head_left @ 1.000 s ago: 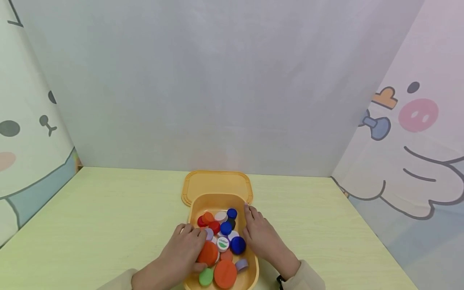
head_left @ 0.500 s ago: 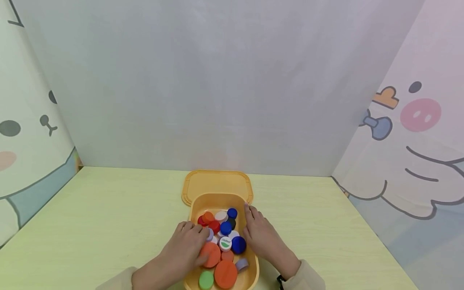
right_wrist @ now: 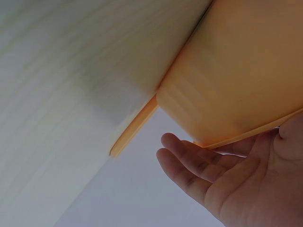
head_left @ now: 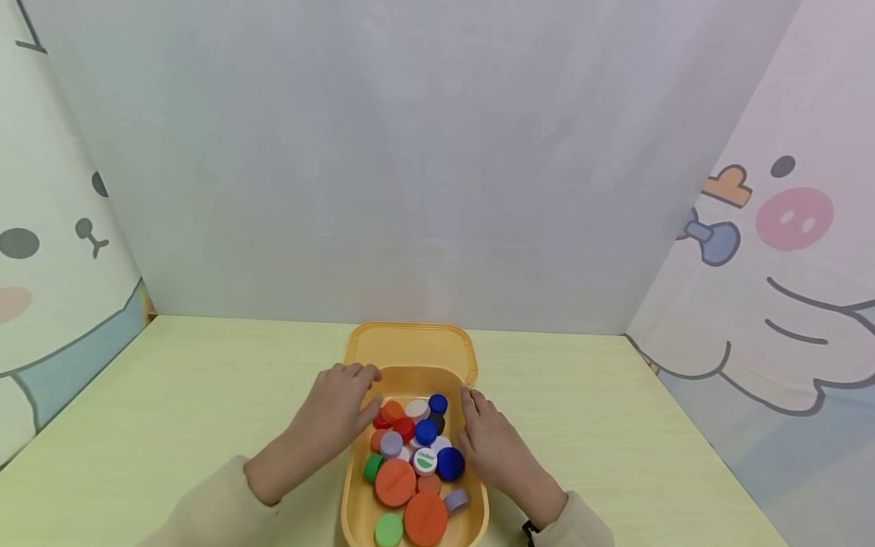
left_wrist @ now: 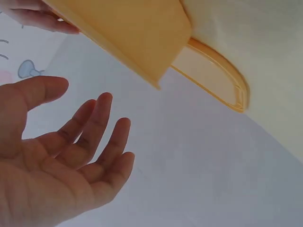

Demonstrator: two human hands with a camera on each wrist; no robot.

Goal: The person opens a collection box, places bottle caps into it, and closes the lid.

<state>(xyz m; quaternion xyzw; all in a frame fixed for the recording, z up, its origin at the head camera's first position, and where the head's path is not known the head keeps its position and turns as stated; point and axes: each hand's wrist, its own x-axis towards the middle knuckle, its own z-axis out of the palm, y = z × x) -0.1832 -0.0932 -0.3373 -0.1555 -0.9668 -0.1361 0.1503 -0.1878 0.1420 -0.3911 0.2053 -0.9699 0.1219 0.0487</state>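
A yellow-orange plastic box [head_left: 347, 505] stands on the table, filled with bottle caps of several colours. Large orange caps [head_left: 396, 483], a light green cap [head_left: 389, 529] and a dark green cap [head_left: 372, 467] lie toward its near left part. Over the box's far left rim is my left hand [head_left: 333, 406], thumb and fingers spread, nothing between them; the left wrist view shows its bare palm [left_wrist: 52, 189]. My right hand [head_left: 497, 448] rests on the right rim with fairly straight fingers, seen from below in the right wrist view. Its thumb is mostly hidden there.
Behind the box lies its yellow-orange lid [head_left: 417, 343], partly covered by the box. The pale wood-grain table [head_left: 239, 380] extends on both sides. A grey-white curtain [head_left: 410, 167] rises at the back, with cartoon-printed panels [head_left: 786, 304] at the sides.
My left hand has let go of a large orange cap and moved up and away to the box's far left rim, uncovering the dark green cap. My right hand has stayed put.
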